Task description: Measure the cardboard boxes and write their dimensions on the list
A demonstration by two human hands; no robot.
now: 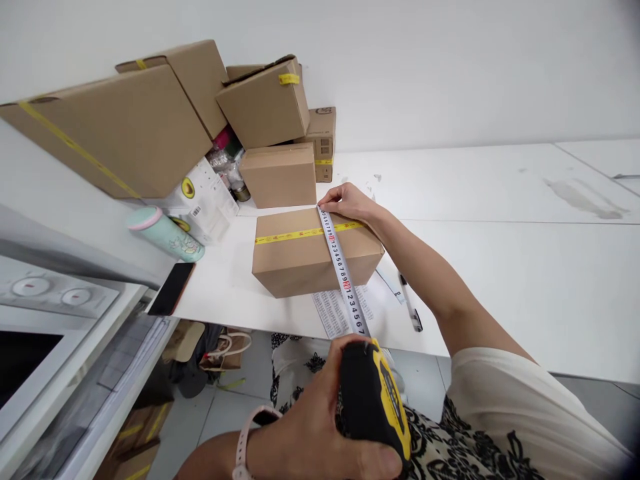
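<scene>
Yellow-and-black tape measure (376, 403) gripped in my left hand (305, 423), right hand (349, 202) pinching its blade (339, 260) at the tip, I should keep everything straight across the taped carton (300, 259)

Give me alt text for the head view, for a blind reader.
A person's left hand grips a black-and-yellow tape measure, its silver numbered blade stretched across a brown cardboard box on a white table, while the right hand holds the blade's far end.

Printed sheet (330, 315) partly hidden by box (290, 260), text too small to read, tape measure (370, 400) partly covered by my left hand (305, 423), appliance (53, 310) cut off at left.
</scene>
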